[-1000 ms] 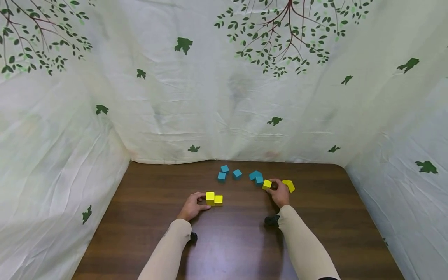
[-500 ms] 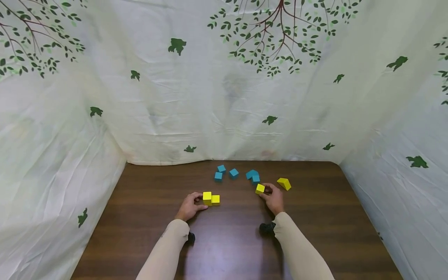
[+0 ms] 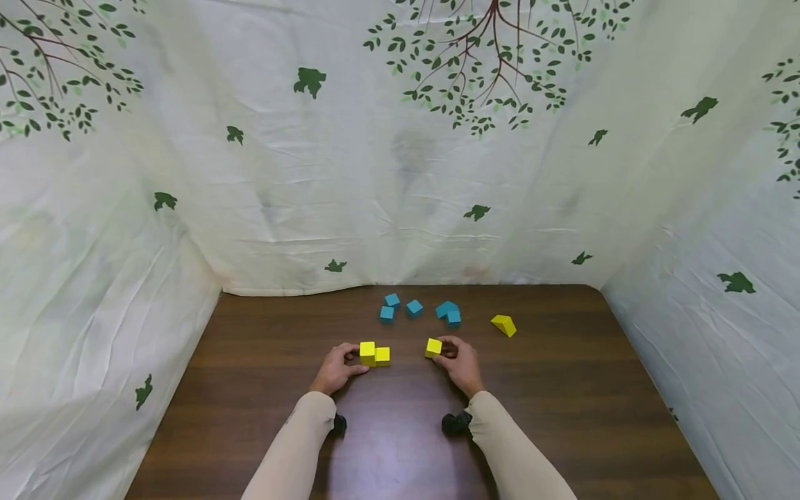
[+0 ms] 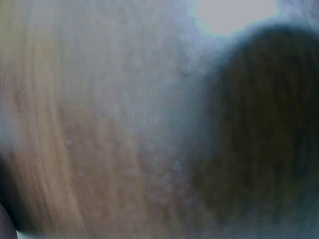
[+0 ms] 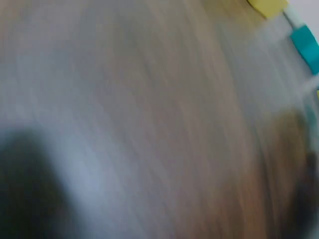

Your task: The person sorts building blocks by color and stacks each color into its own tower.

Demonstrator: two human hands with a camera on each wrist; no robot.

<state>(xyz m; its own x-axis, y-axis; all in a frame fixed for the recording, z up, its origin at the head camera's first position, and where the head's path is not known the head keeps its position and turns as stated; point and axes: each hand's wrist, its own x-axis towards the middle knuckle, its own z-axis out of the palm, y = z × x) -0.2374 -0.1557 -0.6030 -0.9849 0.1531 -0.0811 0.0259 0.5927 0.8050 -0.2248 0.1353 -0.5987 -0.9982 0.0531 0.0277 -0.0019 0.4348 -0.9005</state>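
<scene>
In the head view my left hand (image 3: 334,368) has its fingers and thumb about the left side of a yellow block (image 3: 367,353). A lower yellow block (image 3: 382,357) stands right against it. My right hand (image 3: 461,364) pinches a yellow cube (image 3: 433,348) between thumb and fingertips, to the right of that pair with a gap between. The left wrist view shows only blurred tabletop (image 4: 109,149) and a dark shadow. The right wrist view is motion-blurred, with a piece of yellow block (image 5: 269,7) at its top edge.
Several blue blocks (image 3: 414,309) lie loose near the table's far edge, two of them touching. A yellow wedge-like block (image 3: 504,325) lies by itself to their right. White cloth (image 3: 400,208) printed with leaves and birds encloses the wooden table (image 3: 562,389).
My right hand has carried the yellow cube leftward and nearer, from beside the blue blocks toward the yellow pair. My left hand stays at its block. The view has shifted slightly.
</scene>
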